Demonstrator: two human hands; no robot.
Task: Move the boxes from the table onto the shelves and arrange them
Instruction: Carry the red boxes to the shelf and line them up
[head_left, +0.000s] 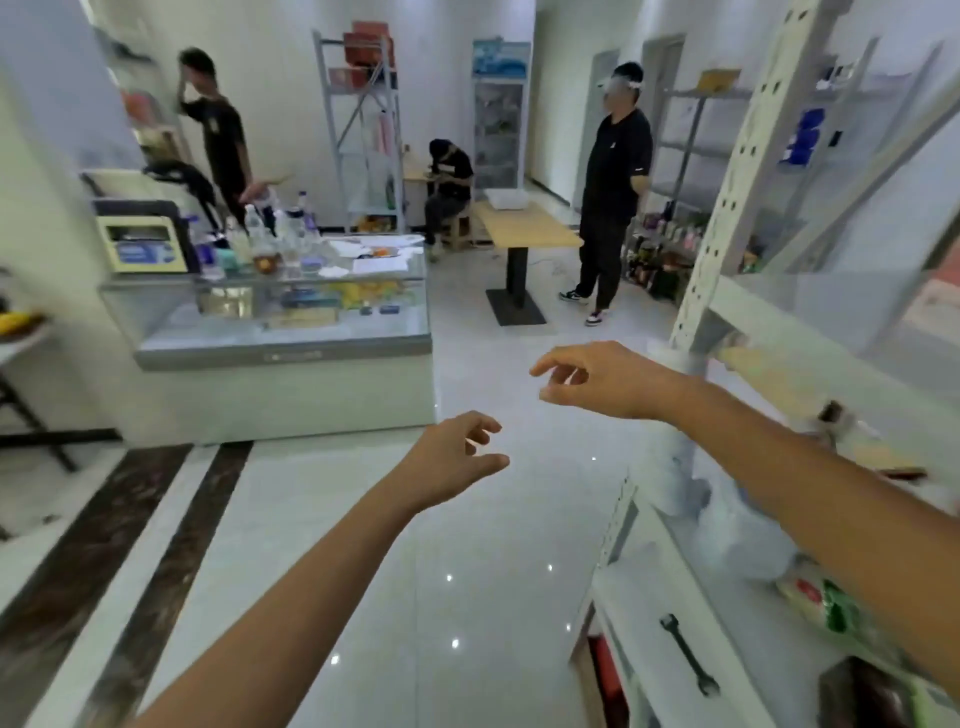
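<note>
Reaching both bare arms out over the white floor, you are holding nothing: your left hand is showing a loosely curled, empty grip, and your right hand likewise, farther out and just left of the near shelves. Red boxes are sitting atop the far rack. A white tray is lying on the far wooden bench. A spanner is lying on a near shelf.
</note>
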